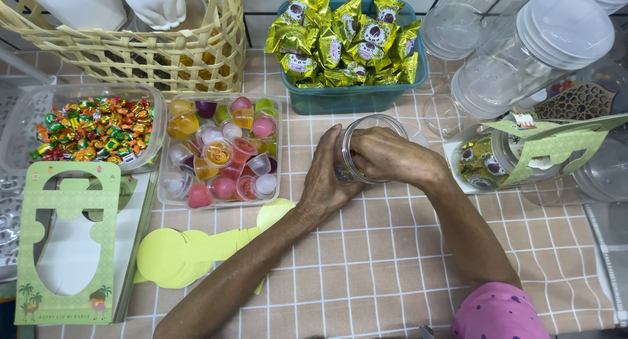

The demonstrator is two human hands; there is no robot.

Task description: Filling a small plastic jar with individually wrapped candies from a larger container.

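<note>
Head view shows us gripping a clear plastic jar [366, 149] mid-table: our left hand [325, 175] wraps its side, our right hand [392, 157] clasps over its mouth. Jelly cup tray [220, 151] sits just left, teal snack tub [353, 94] behind; bare checkered tablecloth [366, 260] lies open toward us.

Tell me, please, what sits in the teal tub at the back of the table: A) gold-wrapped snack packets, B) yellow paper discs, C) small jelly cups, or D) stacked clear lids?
A: the teal tub is heaped with gold-wrapped snack packets, while the jelly cups fill a separate clear tray in front of the woven basket.
</note>
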